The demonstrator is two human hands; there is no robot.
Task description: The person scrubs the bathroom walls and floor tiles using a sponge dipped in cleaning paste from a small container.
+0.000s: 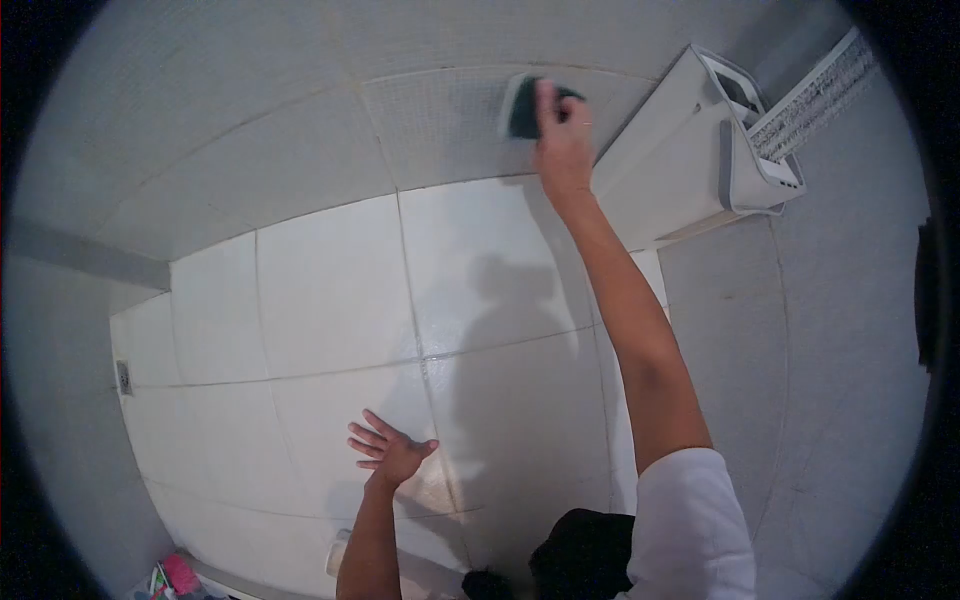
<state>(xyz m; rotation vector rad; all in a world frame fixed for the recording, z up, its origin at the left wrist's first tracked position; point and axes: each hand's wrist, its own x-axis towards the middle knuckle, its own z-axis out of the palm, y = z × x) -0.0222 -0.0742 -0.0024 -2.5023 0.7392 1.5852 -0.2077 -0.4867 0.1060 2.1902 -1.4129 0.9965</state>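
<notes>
right grip (564, 135) holds a green scrubber (522, 110) at the wall (435, 115) (left grip (399, 458) spread wide).

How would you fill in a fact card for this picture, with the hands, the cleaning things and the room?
Right hand: gripping a dark green scrubber, a little blurred
Left hand: fingers spread, holding nothing
Wall: grey tiles, behind the scrubber
Floor: white tiles, with a shadow across them
White bucket: at the picture's right, flat mop head sticking out
Lower left corner: something pink, too small to name
</notes>
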